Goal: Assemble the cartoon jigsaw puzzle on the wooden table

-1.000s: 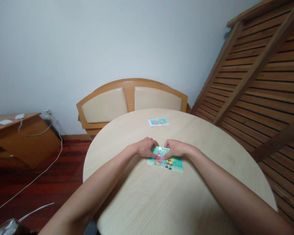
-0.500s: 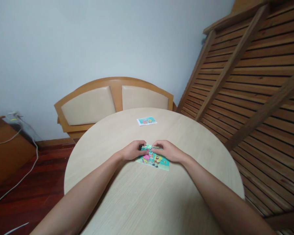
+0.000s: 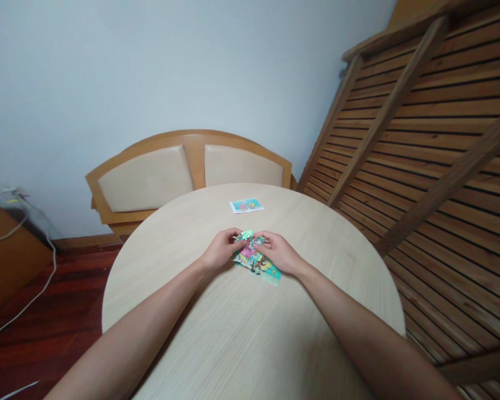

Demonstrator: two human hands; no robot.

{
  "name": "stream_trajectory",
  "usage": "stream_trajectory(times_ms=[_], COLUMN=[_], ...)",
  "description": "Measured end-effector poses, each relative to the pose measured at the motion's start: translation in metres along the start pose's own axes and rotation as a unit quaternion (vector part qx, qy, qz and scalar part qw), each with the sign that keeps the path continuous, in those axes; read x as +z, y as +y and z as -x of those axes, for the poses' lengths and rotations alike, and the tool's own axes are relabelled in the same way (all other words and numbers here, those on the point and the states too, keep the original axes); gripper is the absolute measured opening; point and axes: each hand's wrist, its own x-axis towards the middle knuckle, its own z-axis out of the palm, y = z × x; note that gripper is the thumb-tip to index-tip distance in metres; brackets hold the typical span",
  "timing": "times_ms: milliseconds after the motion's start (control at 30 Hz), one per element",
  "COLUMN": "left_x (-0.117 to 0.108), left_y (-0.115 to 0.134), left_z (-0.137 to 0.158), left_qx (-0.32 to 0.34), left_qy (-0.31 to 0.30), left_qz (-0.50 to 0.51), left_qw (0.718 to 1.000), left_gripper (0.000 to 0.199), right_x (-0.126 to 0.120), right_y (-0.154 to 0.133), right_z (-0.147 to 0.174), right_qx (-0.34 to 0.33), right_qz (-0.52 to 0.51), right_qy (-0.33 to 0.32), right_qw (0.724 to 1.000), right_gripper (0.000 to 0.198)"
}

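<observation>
A small jigsaw puzzle (image 3: 258,264) with a pink and a yellow cartoon figure on green-blue is between my hands near the middle of the table. Its far part is raised and buckled, and cracks show between the pieces. My left hand (image 3: 221,249) pinches the far left part between thumb and fingers. On the other side, my right hand (image 3: 278,251) closes on the far right part the same way. A pale green clump of pieces (image 3: 245,235) sticks up between the fingertips. The fingers hide some of the picture.
Beyond my hands lies a picture card (image 3: 246,205) with similar cartoon figures on the round light wood table (image 3: 183,328). A padded headboard (image 3: 150,178) stands behind the table. Slatted wood (image 3: 420,183) leans at the right, and a white cable (image 3: 50,278) trails at the left.
The far part of the puzzle has come up off the table and bent, and its pieces are loosening. Both hands have risen slightly with it. The view has shifted a little.
</observation>
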Motion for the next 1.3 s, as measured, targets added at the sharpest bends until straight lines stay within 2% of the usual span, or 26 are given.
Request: stream_trajectory(times_ms=[100,200,300,533,633,767,867,967,1067,1133,1200,1300], left_x=[0.001,0.003,0.006,0.008,0.007,0.004,0.001,-0.002,-0.005,-0.006,-0.006,-0.002], left_y=[-0.001,0.000,0.001,0.003,0.004,0.005,0.004,0.003,0.003,0.004,0.006,0.007], left_z=[-0.001,-0.002,-0.002,0.001,0.003,0.005,0.006,0.007,0.009,0.011,0.014,0.019], left_qx=[-0.004,-0.005,-0.013,-0.046,-0.061,-0.041,-0.030,-0.028,-0.019,0.012,0.057,0.111], left_qy=[0.035,0.076,0.090,0.080,0.063,0.015,0.002,-0.018,-0.056,-0.072,-0.079,-0.109], left_qz=[0.006,0.026,0.069,0.161,0.168,0.109,0.059,0.029,-0.030,-0.099,-0.172,-0.272], left_qw=[0.999,0.997,0.993,0.983,0.982,0.993,0.998,0.999,0.998,0.992,0.980,0.950], left_gripper=[0.043,0.046,0.051,0.048,0.046,0.065,0.067,0.062,0.059,0.057,0.060,0.076], right_x=[0.000,0.001,0.002,0.000,-0.002,-0.010,-0.025,-0.042,-0.051,-0.050,-0.044,-0.037], right_y=[0.003,0.005,0.006,-0.001,-0.003,-0.003,-0.006,-0.016,-0.028,-0.035,-0.038,-0.036], right_z=[-0.001,-0.002,-0.003,-0.002,-0.002,-0.002,0.004,0.014,0.026,0.031,0.034,0.033], right_qx=[0.023,0.015,0.011,0.031,0.026,0.016,-0.016,-0.017,0.069,0.115,0.134,0.132], right_qz=[-0.019,-0.025,-0.019,-0.085,-0.089,-0.051,0.065,0.272,0.433,0.491,0.528,0.554], right_qy=[0.013,0.018,0.032,0.084,0.100,0.061,0.006,0.008,0.003,-0.022,-0.042,-0.060], right_qw=[0.999,0.999,0.999,0.992,0.991,0.997,0.998,0.962,0.899,0.863,0.838,0.819], right_gripper=[0.038,0.052,0.059,0.039,0.035,0.037,0.045,0.049,0.063,0.073,0.080,0.085])
